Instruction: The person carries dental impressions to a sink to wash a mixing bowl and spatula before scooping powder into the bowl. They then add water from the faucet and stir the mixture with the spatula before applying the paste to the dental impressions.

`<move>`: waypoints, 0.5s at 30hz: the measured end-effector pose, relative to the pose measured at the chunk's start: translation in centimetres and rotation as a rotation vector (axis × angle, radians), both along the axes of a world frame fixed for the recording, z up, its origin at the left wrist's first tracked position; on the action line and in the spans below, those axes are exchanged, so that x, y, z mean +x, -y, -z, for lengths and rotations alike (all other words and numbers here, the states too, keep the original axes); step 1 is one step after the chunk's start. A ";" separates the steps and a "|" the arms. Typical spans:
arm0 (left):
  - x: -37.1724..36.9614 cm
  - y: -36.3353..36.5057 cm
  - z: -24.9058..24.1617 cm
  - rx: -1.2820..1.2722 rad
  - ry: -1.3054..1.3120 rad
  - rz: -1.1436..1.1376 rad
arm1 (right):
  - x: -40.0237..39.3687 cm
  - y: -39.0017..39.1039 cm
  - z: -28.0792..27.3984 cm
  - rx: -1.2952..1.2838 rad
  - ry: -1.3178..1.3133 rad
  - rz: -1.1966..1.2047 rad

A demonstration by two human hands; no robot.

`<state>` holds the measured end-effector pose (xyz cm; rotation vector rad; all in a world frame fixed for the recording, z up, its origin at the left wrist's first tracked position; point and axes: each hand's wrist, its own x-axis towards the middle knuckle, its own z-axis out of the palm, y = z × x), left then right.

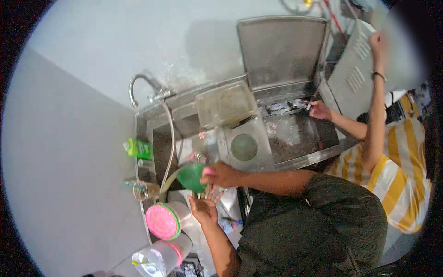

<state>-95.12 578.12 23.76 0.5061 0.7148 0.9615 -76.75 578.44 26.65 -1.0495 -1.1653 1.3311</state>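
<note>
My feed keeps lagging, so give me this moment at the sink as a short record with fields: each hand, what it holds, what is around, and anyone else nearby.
right hand: right hand has its grip on a green cup, tipped on its side over the sink
left hand: left hand is open, palm up, just below the cup, holding nothing
near the hands: pink lid, a clear jar, green bottle on the sink's edge
tap: faucet with a hose running down
other person: a person in a striped shirt reaches into the steel tray
</note>
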 end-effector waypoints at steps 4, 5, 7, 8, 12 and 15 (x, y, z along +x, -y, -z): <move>-1.9 0.6 2.2 -0.132 0.037 0.134 | -0.5 2.9 1.4 0.416 0.554 -0.055; -2.7 0.7 3.0 -0.133 0.087 0.227 | -0.6 3.7 1.2 0.459 0.602 -0.092; -2.0 1.2 1.9 -0.131 0.134 0.328 | -0.8 5.0 1.8 0.387 0.660 -0.131; -1.4 1.9 1.4 -0.155 0.054 0.257 | -0.7 5.6 2.1 0.316 0.699 -0.196; 0.1 3.3 1.6 -0.097 -0.042 0.103 | 0.0 8.3 2.3 0.356 0.688 -0.239; -0.1 3.5 2.3 -0.120 -0.005 0.182 | 0.3 9.8 1.8 0.355 0.678 -0.158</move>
